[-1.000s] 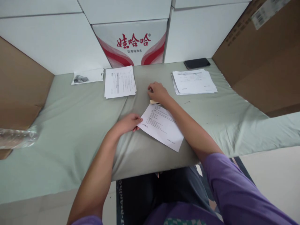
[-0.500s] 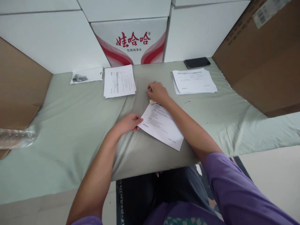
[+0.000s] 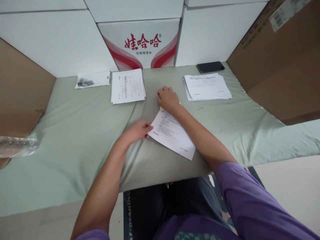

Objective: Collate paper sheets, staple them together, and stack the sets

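A printed sheet of paper lies at a slant near the front edge of the table; I cannot tell whether it is one sheet or several. My left hand pinches its left corner between thumb and fingers. At the sheet's far end, my right hand is curled over a cream-coloured object, palm down. Most of that object is hidden under the hand, and only small bits of it show by the wrist, so its kind is unclear. My right forearm covers the sheet's right side.
Paper stacks lie at the back left and back right. Behind the right stack is a black phone; a small packet lies far left. White boxes line the back. Cardboard and a clear plastic bottle flank the sides.
My right hand has settled flatter over the cream-coloured object, with its fingers less curled inward. My left hand and the sheet look nearly unmoved.
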The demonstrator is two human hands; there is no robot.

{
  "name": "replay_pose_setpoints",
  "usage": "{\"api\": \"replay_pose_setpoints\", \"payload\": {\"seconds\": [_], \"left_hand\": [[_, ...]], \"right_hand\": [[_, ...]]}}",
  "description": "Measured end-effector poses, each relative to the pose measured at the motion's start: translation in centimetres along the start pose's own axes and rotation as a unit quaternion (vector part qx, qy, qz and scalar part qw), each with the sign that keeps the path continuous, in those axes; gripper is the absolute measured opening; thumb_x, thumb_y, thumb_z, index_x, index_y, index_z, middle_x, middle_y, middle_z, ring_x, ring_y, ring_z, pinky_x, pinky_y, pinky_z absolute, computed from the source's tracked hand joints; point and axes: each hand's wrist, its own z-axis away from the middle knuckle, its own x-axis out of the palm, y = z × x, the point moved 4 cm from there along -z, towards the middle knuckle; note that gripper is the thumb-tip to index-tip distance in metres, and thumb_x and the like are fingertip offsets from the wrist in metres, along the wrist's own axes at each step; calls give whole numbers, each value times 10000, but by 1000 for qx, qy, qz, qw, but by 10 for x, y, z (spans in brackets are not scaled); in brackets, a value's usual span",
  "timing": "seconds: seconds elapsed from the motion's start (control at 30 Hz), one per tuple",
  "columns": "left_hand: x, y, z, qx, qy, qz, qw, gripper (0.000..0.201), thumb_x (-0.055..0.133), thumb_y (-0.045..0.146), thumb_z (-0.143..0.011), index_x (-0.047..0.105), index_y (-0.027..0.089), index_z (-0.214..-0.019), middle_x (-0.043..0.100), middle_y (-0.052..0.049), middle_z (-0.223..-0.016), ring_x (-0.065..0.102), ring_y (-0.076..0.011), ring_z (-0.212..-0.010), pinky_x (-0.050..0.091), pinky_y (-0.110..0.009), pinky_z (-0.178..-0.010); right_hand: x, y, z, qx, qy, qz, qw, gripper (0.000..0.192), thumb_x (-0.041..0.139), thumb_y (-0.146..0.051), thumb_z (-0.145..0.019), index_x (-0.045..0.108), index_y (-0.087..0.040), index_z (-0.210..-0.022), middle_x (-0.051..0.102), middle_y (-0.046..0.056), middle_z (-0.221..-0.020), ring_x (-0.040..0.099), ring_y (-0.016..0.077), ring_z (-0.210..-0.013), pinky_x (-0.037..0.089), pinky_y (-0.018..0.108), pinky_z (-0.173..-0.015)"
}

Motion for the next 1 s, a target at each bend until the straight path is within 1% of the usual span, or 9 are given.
{"api": "replay_pose_setpoints", "payload": {"seconds": [0.13, 0.23, 0.33, 0.43, 0.6, 0.7, 0.8, 0.93, 1.0], "left_hand": [[0, 1, 2, -1, 3, -3, 1000, 252, 540, 320, -909, 518, 209, -685, 574, 15, -569, 458, -118, -456, 347, -260, -509], [0, 0, 1, -1, -1, 2, 1000, 257, 546, 320, -908, 513, 210, -677, 564, 14, -565, 453, -117, -455, 342, -260, -509], [-1, -3, -2, 4, -7, 9, 1000, 265, 539, 315, -915, 509, 211, -672, 553, 18, -554, 437, -113, -442, 332, -260, -504], [-2, -5, -3, 4, -8, 11, 1000, 273, 534, 306, -923, 519, 207, -669, 553, 19, -552, 439, -108, -442, 333, -257, -502], [-2, -1, 0, 3, -6, 22, 1000, 287, 536, 291, -931, 507, 200, -660, 540, 26, -536, 430, -96, -434, 331, -244, -487], [-2, 0, 1, -12, -1, 24, 1000, 263, 547, 294, -926, 518, 199, -682, 542, 30, -528, 424, -94, -423, 330, -239, -479], [-2, -1, 0, -2, -3, 23, 1000, 260, 566, 302, -914, 521, 198, -679, 548, 28, -531, 418, -91, -414, 329, -237, -475], [-3, -2, -1, 5, -11, 34, 999, 276, 553, 291, -921, 511, 195, -666, 536, 30, -521, 406, -84, -402, 318, -234, -465], [-3, -2, -1, 7, -11, 41, 999, 275, 547, 282, -925, 511, 194, -666, 532, 31, -520, 409, -82, -402, 314, -232, -463]], "right_hand": [[1, -4, 3, -4, 2, 19, 1000, 395, 305, -151, -1002, 620, -137, -1240, 537, 214, -1328, 438, 364, -1230, 412, 526, -957], [2, -5, 4, -10, -7, 24, 1000, 420, 305, -86, -966, 621, -145, -1237, 541, 212, -1324, 450, 363, -1214, 410, 526, -945], [2, -8, 5, -17, -8, 32, 999, 394, 337, -90, -965, 622, -165, -1226, 548, 206, -1320, 463, 361, -1207, 415, 523, -936], [-1, -11, 8, -8, -1, 34, 999, 394, 325, -78, -971, 623, -156, -1218, 558, 210, -1308, 481, 365, -1205, 407, 530, -941], [-1, -16, 10, 5, 19, 28, 999, 356, 337, -101, -993, 627, -150, -1193, 589, 206, -1262, 497, 367, -1203, 359, 563, -978], [0, -18, 9, 7, 23, 29, 999, 356, 333, -130, -1002, 632, -154, -1193, 590, 204, -1269, 494, 367, -1200, 345, 561, -971], [0, -20, 9, 11, 24, 38, 999, 374, 322, -132, -995, 639, -140, -1193, 591, 215, -1257, 498, 367, -1180, 330, 558, -959], [-1, -24, 12, 4, 35, 50, 998, 363, 330, -178, -1011, 642, -134, -1191, 603, 216, -1206, 523, 350, -1134, 341, 551, -952], [-1, -24, 14, 13, 29, 62, 998, 373, 320, -154, -1007, 635, -129, -1206, 602, 212, -1212, 532, 339, -1127, 352, 536, -953]]}}
